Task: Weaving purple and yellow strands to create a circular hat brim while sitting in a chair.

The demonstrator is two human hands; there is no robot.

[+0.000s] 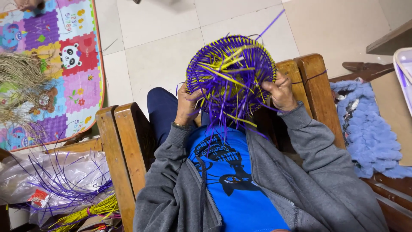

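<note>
A round purple and yellow woven basket is held up between both hands above the lap. Its left rim is gripped by the curled left hand; loose strands at its right edge are pinched by the right hand.

Clear plastic bag, lower left

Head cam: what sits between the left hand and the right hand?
The round purple and yellow woven basket, with loose strips hanging down. The left hand and right hand grip its opposite edges.
</note>
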